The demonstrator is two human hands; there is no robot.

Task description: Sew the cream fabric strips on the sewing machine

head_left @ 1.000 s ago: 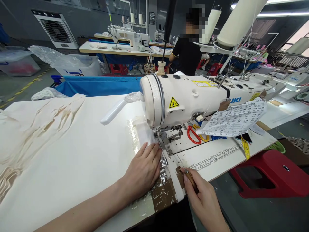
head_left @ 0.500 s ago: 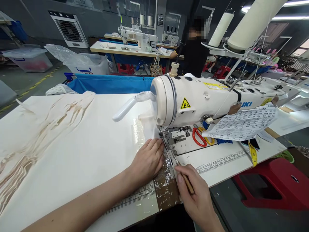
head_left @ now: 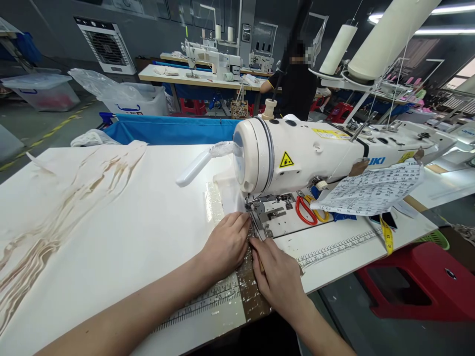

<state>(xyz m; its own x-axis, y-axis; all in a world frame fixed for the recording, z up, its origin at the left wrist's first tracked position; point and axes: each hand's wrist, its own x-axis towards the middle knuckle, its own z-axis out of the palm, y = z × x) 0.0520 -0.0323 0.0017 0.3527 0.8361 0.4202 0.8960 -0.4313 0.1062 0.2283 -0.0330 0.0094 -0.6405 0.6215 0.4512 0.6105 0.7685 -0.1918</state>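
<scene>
My left hand (head_left: 228, 242) rests on the machine bed with its fingers bent and pressed together, close beside the presser foot (head_left: 248, 201). What lies under its fingertips is hidden. My right hand (head_left: 276, 272) is closed round a slim tool with a wooden handle (head_left: 262, 267); the tool's metal end points towards the needle area, and most of it is covered by my fingers. Above both hands is the head of a white sewing machine (head_left: 289, 155). Right of the presser foot lie scissors with red handles (head_left: 305, 211).
Layered cream fabric pieces (head_left: 85, 193) lie on the left of the white table (head_left: 163, 222). A written paper sheet (head_left: 374, 190) hangs on the machine, near a yellow tape measure (head_left: 387, 237). A red stool (head_left: 419, 282) stands at right. Another person (head_left: 297, 94) sits beyond.
My right hand has moved up and left, closer to my left hand, with the wooden-handled tool now mostly covered. My left hand has stayed almost in place.
</scene>
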